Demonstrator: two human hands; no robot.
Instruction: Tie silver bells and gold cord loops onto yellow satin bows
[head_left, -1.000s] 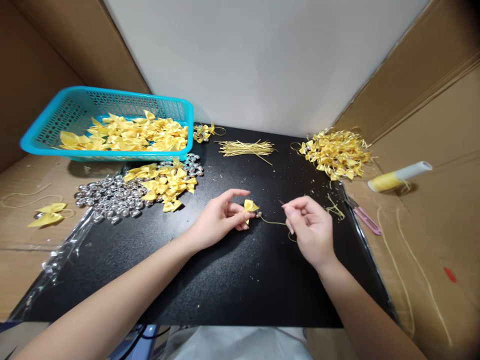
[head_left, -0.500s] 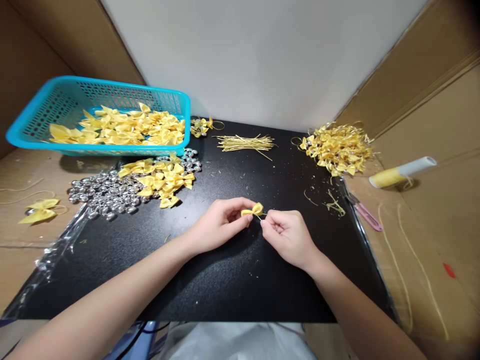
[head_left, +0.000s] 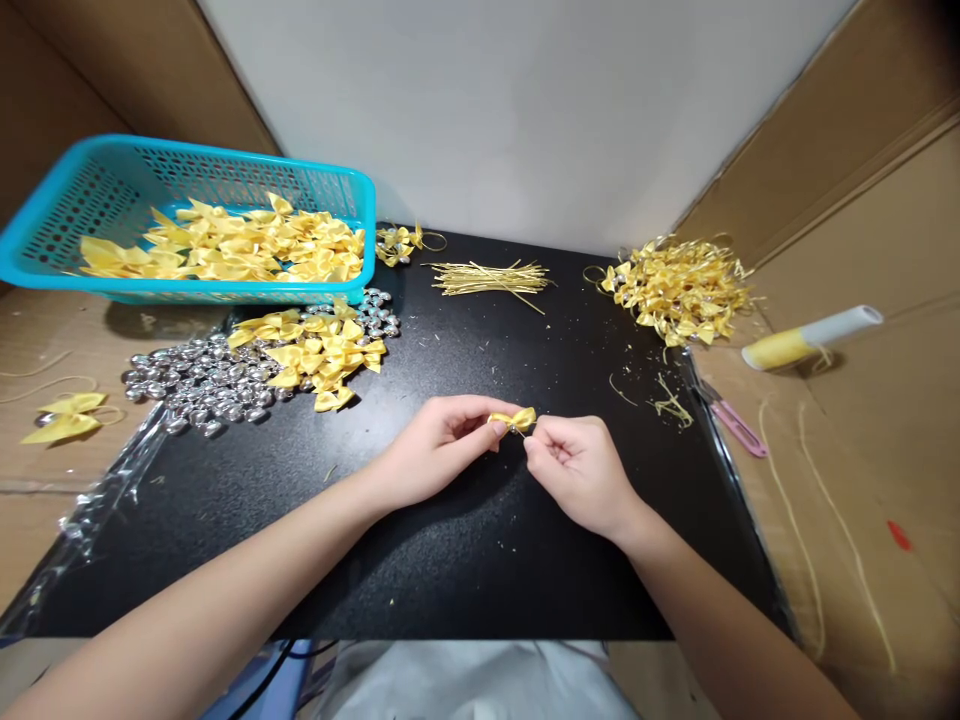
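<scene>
Above the middle of the black table (head_left: 442,560), my left hand (head_left: 442,445) pinches a small yellow ribbon bow (head_left: 517,417) between thumb and fingertips. A bit of silver shows under the bow's centre, perhaps a bell or bead. My right hand (head_left: 577,465) is closed with its fingertips close to the bow's right side, gripping a thin cord (head_left: 523,434) that runs to the bow's middle. Most of the cord is hidden by the fingers. Left of my hands lie silver beads (head_left: 206,385) and a heap of yellow bows (head_left: 330,350).
A blue basket (head_left: 367,235) with more bows stands at the back left. Gold cords (head_left: 491,279) lie at the back. Finished-looking bows with cords (head_left: 679,290) are piled at the back right, near pink-handled scissors (head_left: 739,430) and a white-and-yellow roll (head_left: 814,338).
The bow has tilted in my left fingers, and a silver bit now shows beneath it. Both hands stay nearly in place; the view has shifted slightly.
</scene>
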